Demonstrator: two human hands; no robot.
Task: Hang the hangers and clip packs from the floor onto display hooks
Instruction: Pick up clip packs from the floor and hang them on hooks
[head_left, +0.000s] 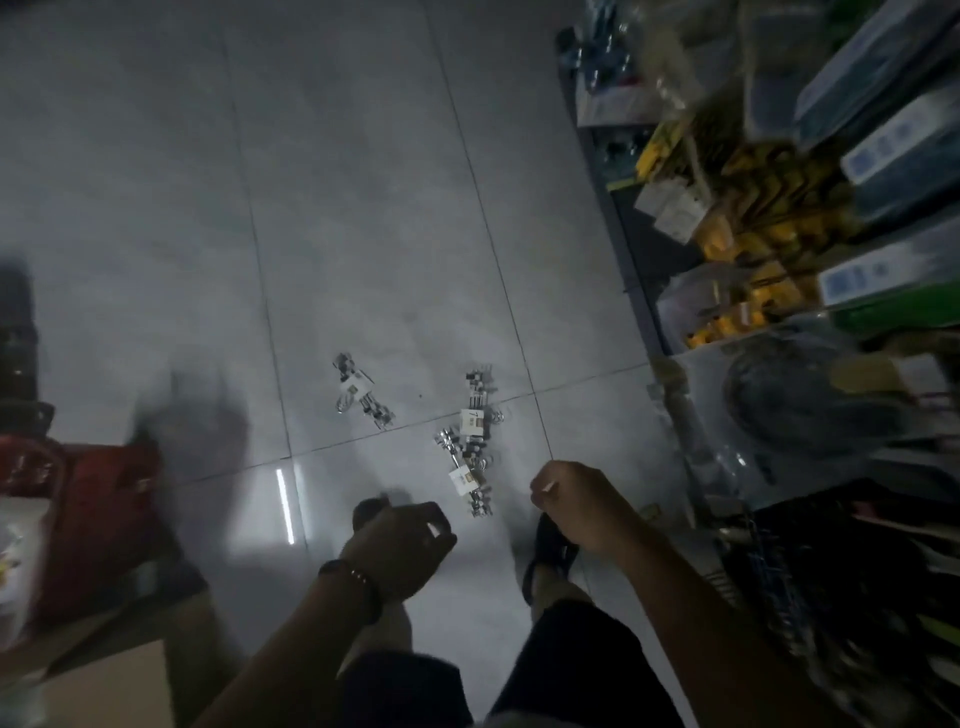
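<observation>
Several clip packs lie on the grey tiled floor (363, 208). One clip pack (361, 392) with a white card lies alone at centre. A second clip pack (477, 415) and a third clip pack (467, 480) lie in a line to its right. My left hand (402, 535) hovers below and left of them, fingers curled, with nothing visible in it. Just to the right of the nearest pack, my right hand (576, 501) is closed in a loose fist. Neither hand touches a pack. No hangers are visible.
Display shelving (779, 234) with hanging packaged goods runs along the right side. A dark wire basket (810, 561) stands at lower right. A red bag (88, 519) and a cardboard box (114, 686) sit at lower left. My feet in dark sandals (550, 551) stand near the packs.
</observation>
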